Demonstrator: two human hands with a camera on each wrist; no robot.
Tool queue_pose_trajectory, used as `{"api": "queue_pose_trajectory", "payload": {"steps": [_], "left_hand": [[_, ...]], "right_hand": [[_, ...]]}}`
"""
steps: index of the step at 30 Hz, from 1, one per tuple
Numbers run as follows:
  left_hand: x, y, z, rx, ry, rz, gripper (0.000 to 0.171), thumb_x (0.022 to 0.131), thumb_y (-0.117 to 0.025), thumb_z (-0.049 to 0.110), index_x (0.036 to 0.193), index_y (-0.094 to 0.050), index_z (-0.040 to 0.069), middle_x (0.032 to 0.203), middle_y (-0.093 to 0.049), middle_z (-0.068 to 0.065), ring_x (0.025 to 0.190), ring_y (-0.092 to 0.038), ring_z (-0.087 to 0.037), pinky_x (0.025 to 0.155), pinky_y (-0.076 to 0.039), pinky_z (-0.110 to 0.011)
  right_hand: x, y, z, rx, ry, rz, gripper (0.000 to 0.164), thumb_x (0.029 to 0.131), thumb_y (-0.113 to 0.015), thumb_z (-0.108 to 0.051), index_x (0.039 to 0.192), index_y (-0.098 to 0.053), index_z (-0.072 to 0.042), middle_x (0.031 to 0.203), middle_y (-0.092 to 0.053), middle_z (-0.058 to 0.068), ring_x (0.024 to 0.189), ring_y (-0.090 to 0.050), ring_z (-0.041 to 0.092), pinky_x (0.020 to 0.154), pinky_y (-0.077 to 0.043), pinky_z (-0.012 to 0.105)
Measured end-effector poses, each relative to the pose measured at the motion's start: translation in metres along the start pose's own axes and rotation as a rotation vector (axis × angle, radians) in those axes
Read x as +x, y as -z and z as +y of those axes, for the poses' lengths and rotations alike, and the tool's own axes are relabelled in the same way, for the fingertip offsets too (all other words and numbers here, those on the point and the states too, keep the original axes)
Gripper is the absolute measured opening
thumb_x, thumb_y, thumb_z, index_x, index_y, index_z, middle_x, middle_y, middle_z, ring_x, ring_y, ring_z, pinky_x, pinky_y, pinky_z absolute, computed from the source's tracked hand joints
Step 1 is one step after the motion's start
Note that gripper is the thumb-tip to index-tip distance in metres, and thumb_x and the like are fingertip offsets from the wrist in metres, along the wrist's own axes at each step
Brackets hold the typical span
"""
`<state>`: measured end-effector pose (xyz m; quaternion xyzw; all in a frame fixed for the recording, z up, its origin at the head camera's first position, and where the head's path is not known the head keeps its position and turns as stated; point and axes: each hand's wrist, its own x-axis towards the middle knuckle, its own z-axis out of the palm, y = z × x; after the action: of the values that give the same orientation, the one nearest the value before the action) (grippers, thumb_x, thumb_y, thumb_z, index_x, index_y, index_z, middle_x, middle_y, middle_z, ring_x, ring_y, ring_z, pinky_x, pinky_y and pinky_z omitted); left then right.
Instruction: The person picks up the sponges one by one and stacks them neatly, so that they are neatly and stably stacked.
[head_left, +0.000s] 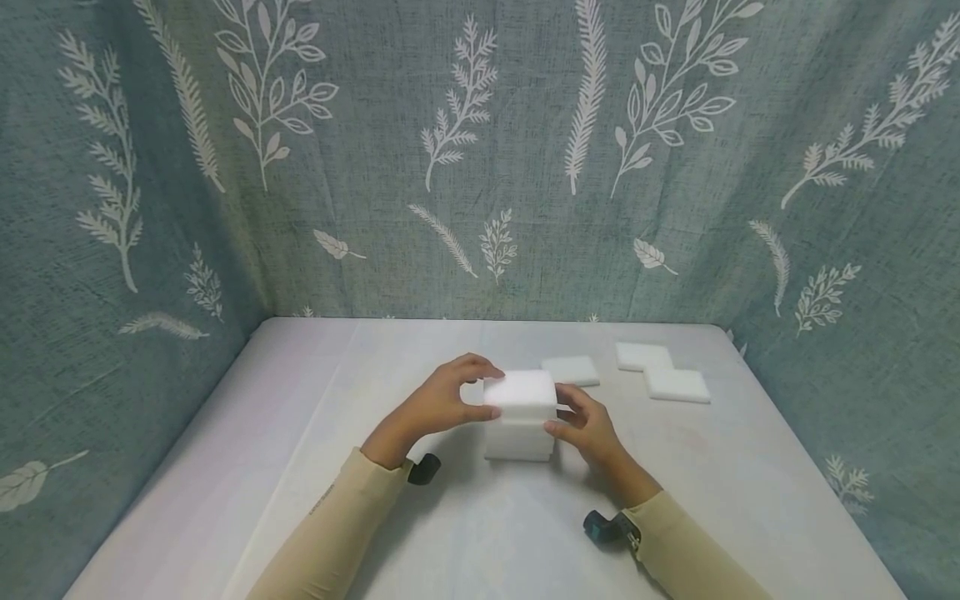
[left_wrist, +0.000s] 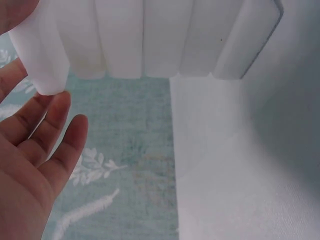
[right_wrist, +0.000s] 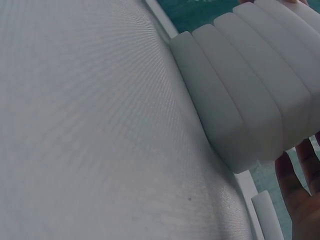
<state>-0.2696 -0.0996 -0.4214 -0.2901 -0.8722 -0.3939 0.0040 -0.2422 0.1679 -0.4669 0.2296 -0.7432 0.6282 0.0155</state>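
A stack of white sponge blocks [head_left: 517, 442] stands upright near the middle of the table, several layers high. My left hand [head_left: 450, 400] holds the top sponge [head_left: 521, 388] by its left side, thumb at the front and fingers toward the back. In the left wrist view that sponge [left_wrist: 47, 55] tilts slightly away from the layers beside it. My right hand [head_left: 588, 425] grips the stack's right side, its thumb at the front edge and fingers behind. Fingers [right_wrist: 295, 177] show close against the stack's side in the right wrist view.
Behind the stack lies one flat white sponge [head_left: 572, 370]. Farther right, another sponge [head_left: 642, 357] lies touching or overlapping a nearer one [head_left: 677, 386]. The white table [head_left: 360, 525] is bordered by a patterned green curtain [head_left: 375, 167] at the back and sides.
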Motion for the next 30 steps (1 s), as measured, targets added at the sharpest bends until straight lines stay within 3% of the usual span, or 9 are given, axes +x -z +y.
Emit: {"api": "queue_pose_trajectory", "payload": {"steps": [4,13,22,26,30], "left_hand": [[0.0,-0.001,0.003,-0.004,0.007,-0.018,0.052,0.079,-0.082,0.033,0.125,-0.065,0.018,0.125,-0.055,0.004,0.115,-0.051,-0.019,0.093,-0.048,-0.051],[0.0,-0.003,0.003,0.025,-0.025,-0.024,0.051,0.079,-0.082,0.033,0.124,-0.065,0.017,0.123,-0.055,0.005,0.114,-0.052,-0.017,0.093,-0.047,-0.051],[0.0,-0.004,0.003,0.042,-0.048,-0.045,0.051,0.076,-0.084,0.034,0.121,-0.066,0.018,0.121,-0.055,0.006,0.113,-0.052,-0.017,0.095,-0.046,-0.05],[0.0,-0.004,0.004,0.054,-0.05,-0.045,0.052,0.076,-0.084,0.035,0.122,-0.066,0.019,0.121,-0.055,0.007,0.114,-0.052,-0.016,0.095,-0.046,-0.05],[0.0,-0.004,0.004,0.048,-0.053,-0.05,0.052,0.076,-0.085,0.035,0.121,-0.066,0.018,0.12,-0.056,0.006,0.113,-0.052,-0.016,0.095,-0.046,-0.051]], "right_hand": [[-0.001,-0.001,-0.005,-0.021,-0.018,0.002,0.057,0.083,-0.073,0.002,0.133,-0.047,0.012,0.134,-0.05,0.026,0.125,-0.047,0.042,0.101,-0.041,0.049],[0.005,0.002,0.029,0.035,0.001,0.014,0.062,0.081,-0.073,0.006,0.137,-0.046,0.006,0.136,-0.05,0.02,0.125,-0.048,0.032,0.103,-0.041,0.043],[0.002,0.003,0.015,0.083,0.066,0.022,0.063,0.079,-0.07,0.013,0.136,-0.043,0.013,0.135,-0.048,0.027,0.121,-0.051,0.024,0.099,-0.045,0.032],[0.004,0.005,0.025,0.086,0.065,0.02,0.062,0.081,-0.071,0.009,0.137,-0.044,0.009,0.137,-0.049,0.023,0.125,-0.048,0.03,0.101,-0.044,0.032],[0.002,0.004,0.014,0.058,0.059,0.019,0.061,0.081,-0.07,0.011,0.136,-0.044,0.013,0.135,-0.048,0.027,0.125,-0.045,0.041,0.101,-0.043,0.038]]}}
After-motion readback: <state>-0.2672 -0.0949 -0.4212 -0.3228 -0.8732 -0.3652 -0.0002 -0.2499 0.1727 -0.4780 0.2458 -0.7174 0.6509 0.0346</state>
